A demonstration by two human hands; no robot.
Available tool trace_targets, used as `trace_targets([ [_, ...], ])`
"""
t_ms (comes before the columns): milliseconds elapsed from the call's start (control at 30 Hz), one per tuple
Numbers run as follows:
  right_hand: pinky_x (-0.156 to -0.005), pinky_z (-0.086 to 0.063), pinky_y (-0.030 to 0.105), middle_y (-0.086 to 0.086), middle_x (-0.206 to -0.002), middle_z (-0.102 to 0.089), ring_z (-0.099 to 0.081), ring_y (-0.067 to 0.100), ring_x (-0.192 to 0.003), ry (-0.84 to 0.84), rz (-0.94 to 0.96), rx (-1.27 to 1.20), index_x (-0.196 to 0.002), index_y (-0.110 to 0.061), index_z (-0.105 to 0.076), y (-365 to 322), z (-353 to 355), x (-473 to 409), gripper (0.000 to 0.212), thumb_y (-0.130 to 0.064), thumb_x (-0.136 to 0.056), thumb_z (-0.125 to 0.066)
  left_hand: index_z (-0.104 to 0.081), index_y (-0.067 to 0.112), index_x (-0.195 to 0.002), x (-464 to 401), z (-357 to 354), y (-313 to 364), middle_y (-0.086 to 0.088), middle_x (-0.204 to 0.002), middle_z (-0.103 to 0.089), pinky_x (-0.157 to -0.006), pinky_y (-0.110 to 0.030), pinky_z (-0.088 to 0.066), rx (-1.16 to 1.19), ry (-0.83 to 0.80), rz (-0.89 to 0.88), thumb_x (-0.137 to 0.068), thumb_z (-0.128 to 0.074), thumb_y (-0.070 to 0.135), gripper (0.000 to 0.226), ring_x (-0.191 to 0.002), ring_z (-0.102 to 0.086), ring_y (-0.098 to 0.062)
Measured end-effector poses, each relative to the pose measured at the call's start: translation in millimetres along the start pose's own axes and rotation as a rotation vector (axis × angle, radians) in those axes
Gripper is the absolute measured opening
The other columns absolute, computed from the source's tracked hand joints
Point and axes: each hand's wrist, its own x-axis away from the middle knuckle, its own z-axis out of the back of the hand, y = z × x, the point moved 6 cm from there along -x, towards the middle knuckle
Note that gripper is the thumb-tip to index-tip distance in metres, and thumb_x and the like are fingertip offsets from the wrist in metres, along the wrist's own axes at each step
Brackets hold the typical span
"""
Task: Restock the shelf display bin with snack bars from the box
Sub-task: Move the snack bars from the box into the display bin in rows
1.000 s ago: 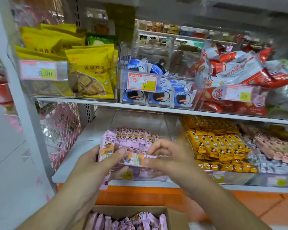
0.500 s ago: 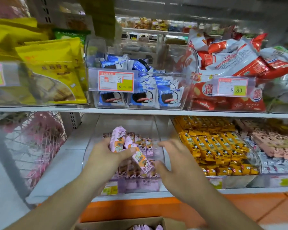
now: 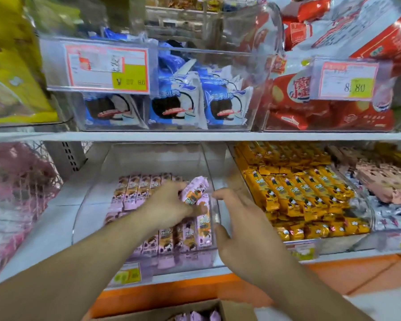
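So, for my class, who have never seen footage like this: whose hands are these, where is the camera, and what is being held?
The camera sits on a person's head, looking forward and down at a shop shelf. Both bare hands are theirs. The left hand holds pink snack bars over the clear display bin, which is partly filled with more of them. The right hand is open, beside the bin's right wall. Yellow bars fill the neighbouring bin. The cardboard box is at the bottom edge.

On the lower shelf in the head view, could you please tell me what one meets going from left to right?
Pink mesh netting → clear plastic bin of pink snack bars → left hand holding pink bars → right hand at the bin's right wall → yellow-wrapped snack bars → pale pink-brown packets.
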Motion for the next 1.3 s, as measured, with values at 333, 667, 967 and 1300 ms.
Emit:
trace_targets([
  [333,-0.103,-0.027,0.007,-0.02,-0.143,-0.044,-0.038,0.0,-0.136,0.12,0.022,-0.109,-0.15,-0.037,-0.045,-10.2,14.6,0.4,0.051,-0.028,-0.103,-0.062,-0.076,0.029,-0.096,67.0,16.9,29.3,-0.005,-0.081,-0.076,-0.052,-0.026,-0.053,0.14,0.02,-0.059,-0.078,-0.09,0.033,0.023,-0.06,-0.066,-0.014],
  [667,-0.069,-0.057,0.039,0.007,-0.078,-0.072,-0.07,0.025,-0.071,0.194,-0.104,-0.682,-0.083,-0.019,-0.076,-30.7,33.3,1.7,0.018,-0.021,-0.099,-0.07,-0.079,0.027,-0.101,129.2,44.7,23.4,0.004,-0.103,-0.078,-0.082,-0.033,-0.061,0.385,0.112,0.031,-0.056,-0.099,0.035,0.049,-0.093,-0.074,-0.017],
  [967,-0.074,-0.051,0.016,-0.017,-0.097,-0.075,-0.065,-0.003,-0.085,0.001,-0.098,-0.458,-0.097,-0.03,-0.078,-39.4,22.1,14.6,0.008,-0.037,-0.096,-0.073,-0.066,0.01,-0.117,115.8,50.8,12.9,-0.014,-0.099,-0.081,-0.1,-0.048,-0.056,0.81,0.406,0.102,-0.074,-0.088,0.017,0.049,-0.1,-0.076,-0.033],
  [1300,-0.109,-0.011,-0.001,-0.029,-0.151,-0.033,-0.028,-0.004,-0.143,-0.001,0.055,0.011,-0.149,-0.037,-0.046,-2.5,3.0,4.4,0.049,-0.026,-0.103,-0.06,-0.07,0.022,-0.101,-10.2,52.8,3.7,-0.002,-0.086,-0.078,-0.073,-0.037,-0.062,0.29,0.517,-0.039,-0.074,-0.094,0.022,0.036,-0.079,-0.075,-0.023],
])
